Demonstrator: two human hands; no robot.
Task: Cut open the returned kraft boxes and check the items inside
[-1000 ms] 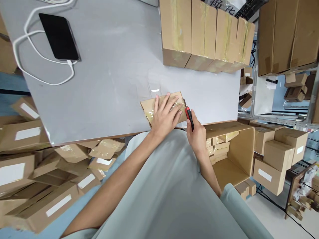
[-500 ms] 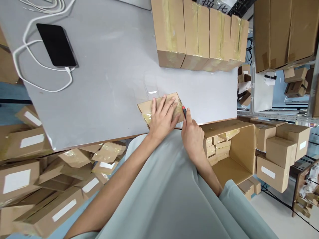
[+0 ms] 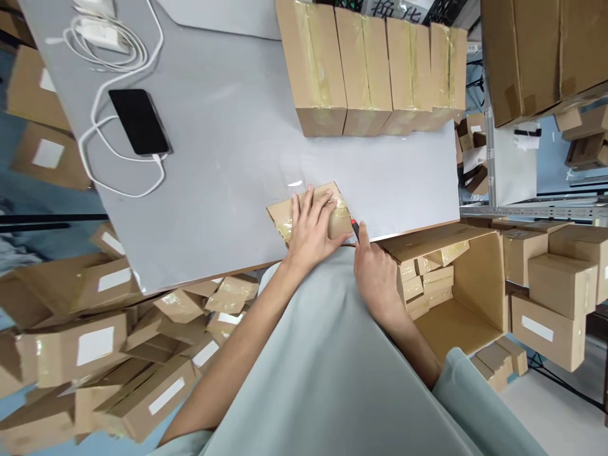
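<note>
A small cardboard box [image 3: 339,218] with shiny tape lies near the table's front edge. My left hand [image 3: 311,225] rests flat on top of it, fingers stretched and thumb pointing towards its right side. In my right hand [image 3: 375,272] is a black and red box cutter [image 3: 355,227], gripped with the index finger along its back. Its red end meets the right edge of the small box; the blade itself is too small to make out.
Taped boxes [image 3: 365,69] stand in a row at the table's back right. A phone [image 3: 139,121] with a white cable lies at left. Below the front edge at right, an open carton [image 3: 479,285] holds small boxes; more boxes [image 3: 142,392] are heaped at lower left.
The box cutter has moved a little along the box's right edge, towards me. My left hand stays on the box. The whole view has shifted slightly.
</note>
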